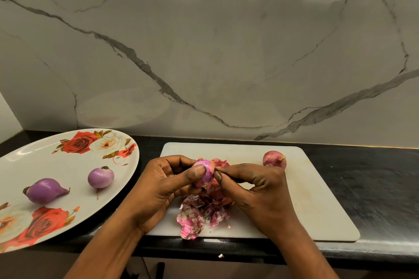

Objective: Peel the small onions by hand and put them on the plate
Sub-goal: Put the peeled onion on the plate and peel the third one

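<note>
Tabletop point(374, 188): black stone, glossy, faint grey streaks, runs left to right against a marble-look wall point(226, 52). Two things sit directly on it. Plate point(56, 165): large, oval, white with red and white rose prints, at left, near rim reaching the tabletop's near edge. Board point(317, 210): white, rectangular, rounded corners, centre-right, just beside the plate; bare tabletop shows between them at the far side. Small pale scrap point(220, 256) on the near edge below the board, can't tell what.
</note>
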{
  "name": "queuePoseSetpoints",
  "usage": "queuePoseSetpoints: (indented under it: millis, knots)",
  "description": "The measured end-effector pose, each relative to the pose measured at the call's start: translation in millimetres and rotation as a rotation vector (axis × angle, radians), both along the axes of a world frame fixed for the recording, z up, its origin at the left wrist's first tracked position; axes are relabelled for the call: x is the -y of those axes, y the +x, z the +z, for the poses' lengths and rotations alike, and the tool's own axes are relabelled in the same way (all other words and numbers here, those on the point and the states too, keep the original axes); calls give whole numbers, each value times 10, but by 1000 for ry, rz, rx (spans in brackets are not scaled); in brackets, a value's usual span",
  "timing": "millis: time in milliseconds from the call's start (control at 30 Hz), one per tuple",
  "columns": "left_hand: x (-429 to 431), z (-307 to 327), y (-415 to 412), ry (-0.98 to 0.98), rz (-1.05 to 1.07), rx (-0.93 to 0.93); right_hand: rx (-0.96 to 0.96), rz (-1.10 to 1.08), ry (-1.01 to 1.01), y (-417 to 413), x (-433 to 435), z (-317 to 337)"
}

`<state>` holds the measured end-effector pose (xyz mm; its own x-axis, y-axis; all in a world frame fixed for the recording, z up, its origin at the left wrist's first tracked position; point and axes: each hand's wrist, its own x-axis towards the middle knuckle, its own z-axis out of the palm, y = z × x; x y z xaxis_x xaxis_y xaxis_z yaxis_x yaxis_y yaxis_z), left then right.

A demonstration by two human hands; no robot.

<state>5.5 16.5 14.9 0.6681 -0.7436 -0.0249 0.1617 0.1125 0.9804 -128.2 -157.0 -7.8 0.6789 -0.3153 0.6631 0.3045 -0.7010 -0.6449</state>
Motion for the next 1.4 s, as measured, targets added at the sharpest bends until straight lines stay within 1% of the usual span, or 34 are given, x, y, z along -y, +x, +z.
queuePoseSetpoints:
  millis: [200,433,567,867,1000,1067,1167,1400]
  knots:
    - [9,3,-15,-23,20,-16,-4,-24,-5,-14,-27,8]
    - [23,-8,-26,-49,33,-4,44,-77,-166,-6,-57,19]
    - [28,-25,-25,-49,39,19,57,-93,-192,-15,-48,14]
    - [21,-51,-10,-32,26,69,-73,-130,-289,27,-87,8]
    - [25,-45,-7,-37,18,75,-136,-126,-294,43,-98,6]
    - [26,-38,-9,-34,9,71,-138,-127,-275,44,-103,18]
    - [15,-29,-15,-33,2,48,-106,-130,-209,35,-94,51]
    - [7,-23,-23,-62,-5,20,-22,-170,-143,12,-64,31]
